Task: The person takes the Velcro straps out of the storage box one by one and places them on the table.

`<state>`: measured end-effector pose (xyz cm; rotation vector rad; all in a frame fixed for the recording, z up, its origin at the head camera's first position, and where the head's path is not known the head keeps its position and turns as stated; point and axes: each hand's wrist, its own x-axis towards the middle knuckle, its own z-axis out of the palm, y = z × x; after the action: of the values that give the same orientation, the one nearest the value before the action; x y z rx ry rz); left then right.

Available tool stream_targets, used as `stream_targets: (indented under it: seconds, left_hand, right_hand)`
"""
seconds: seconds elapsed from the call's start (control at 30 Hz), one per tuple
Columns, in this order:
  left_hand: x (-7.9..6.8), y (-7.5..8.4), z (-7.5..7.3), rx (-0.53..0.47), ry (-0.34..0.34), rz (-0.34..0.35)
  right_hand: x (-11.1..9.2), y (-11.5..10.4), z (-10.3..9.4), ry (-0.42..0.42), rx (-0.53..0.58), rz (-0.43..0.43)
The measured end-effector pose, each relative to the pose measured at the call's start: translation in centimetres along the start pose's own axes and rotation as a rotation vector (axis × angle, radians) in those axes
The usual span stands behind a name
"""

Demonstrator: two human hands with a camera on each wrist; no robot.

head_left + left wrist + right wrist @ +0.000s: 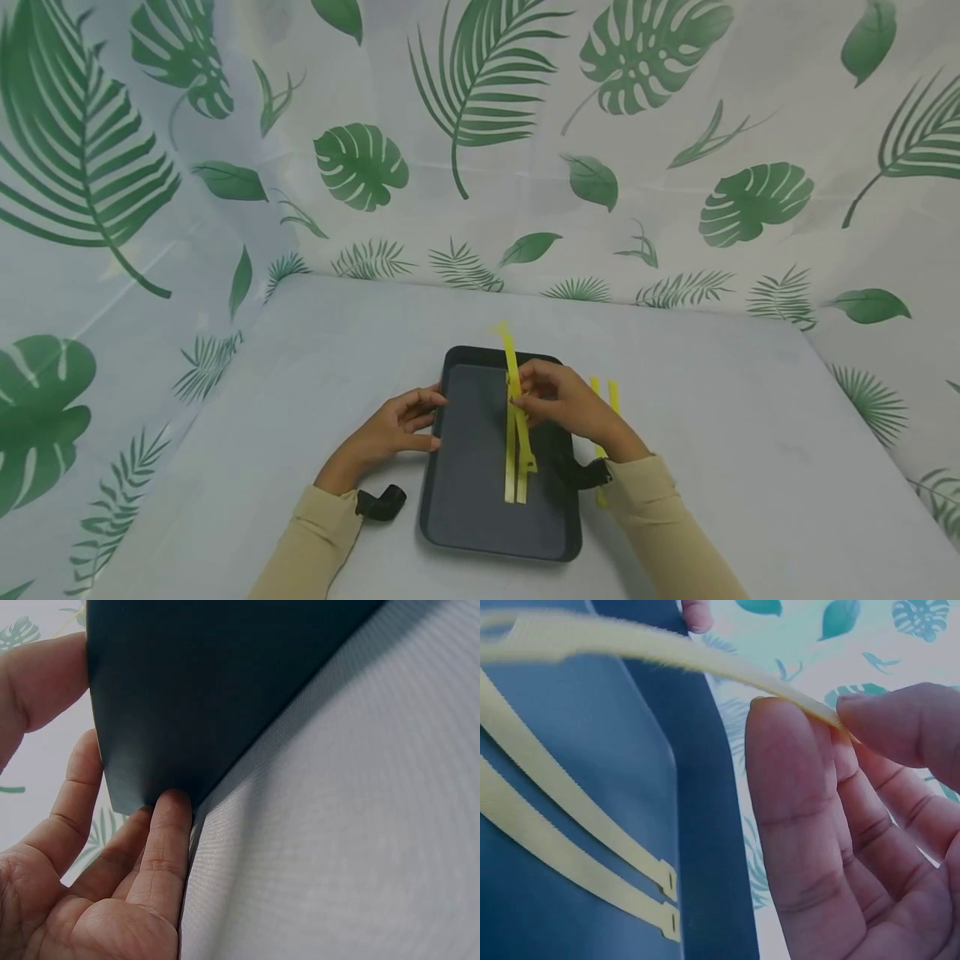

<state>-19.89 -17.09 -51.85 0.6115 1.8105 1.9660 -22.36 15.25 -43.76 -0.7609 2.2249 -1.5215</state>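
Observation:
A dark rectangular tray (468, 467) lies on the white table, and its outer wall (202, 697) fills much of the left wrist view. My right hand (566, 407) pinches a yellow strap, apparently a cable tie (512, 358), between thumb and fingers above the tray. The held tie (667, 645) has a slotted end, hanging low in the head view. Two more yellow ties (577, 870) lie side by side on the tray floor, slotted heads against its wall. My left hand (397, 429) touches the tray's left side with loosely bent fingers.
To the right of the tray, partly behind my right forearm, two yellow ties (614, 396) lie on the table (750, 467). A white curtain with green leaf prints (517, 208) stands behind and at both sides. Each wrist wears a black camera mount (382, 503).

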Motion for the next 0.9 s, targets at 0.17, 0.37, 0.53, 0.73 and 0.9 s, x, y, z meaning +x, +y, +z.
stream_targets:
  seconds: [0.17, 0.37, 0.53, 0.73, 0.9]
  left_hand:
    - [0.1, -0.1, 0.0, 0.01, 0.002, -0.011]
    - [0.0, -0.1, 0.1, 0.01, -0.003, -0.011]
    - [-0.1, -0.1, 0.1, -0.002, -0.009, 0.005]
    - [0.0, -0.2, 0.1, 0.002, -0.01, 0.008]
    - [0.0, -0.3, 0.1, 0.006, -0.01, 0.014]
  right_hand:
    - [-0.8, 0.5, -0.3, 0.051, 0.078, 0.069]
    - [-2.0, 1.0, -0.6, 0.092, 0.115, 0.114]
    - [-2.8, 1.5, -0.9, 0.104, 0.122, 0.11]
    - [-3.7, 2.0, -1.3, 0.122, 0.134, 0.112]
    - [-4.5, 2.2, -1.5, 0.133, 0.145, 0.116]
